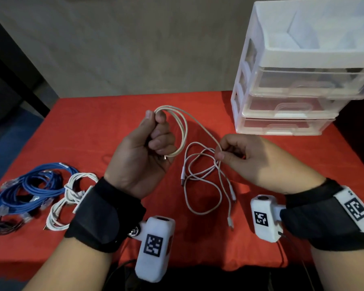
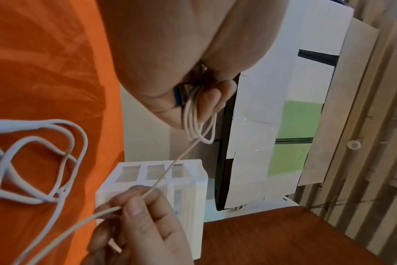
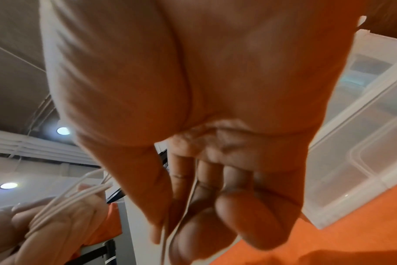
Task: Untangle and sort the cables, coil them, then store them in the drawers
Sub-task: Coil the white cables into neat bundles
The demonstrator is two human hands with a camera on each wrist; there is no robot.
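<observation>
My left hand [image 1: 153,133] is raised over the red table and grips several loops of a cream-white cable [image 1: 182,131], seen bunched in its fingers [image 2: 212,100] in the left wrist view. One strand runs from the coil down to my right hand [image 1: 221,152], which pinches it [image 2: 134,204] between thumb and forefinger. Below my right hand, more white cable [image 1: 200,181] lies loosely tangled on the cloth with its plugs free. In the right wrist view the strand [image 3: 186,208] passes between my curled fingers.
A translucent white drawer unit [image 1: 292,85] stands at the back right, its drawers pushed in. A coiled blue cable bundle [image 1: 29,185], a white cable bundle [image 1: 72,198] and a dark cable [image 1: 6,226] lie at the left on the red tablecloth [image 1: 114,114].
</observation>
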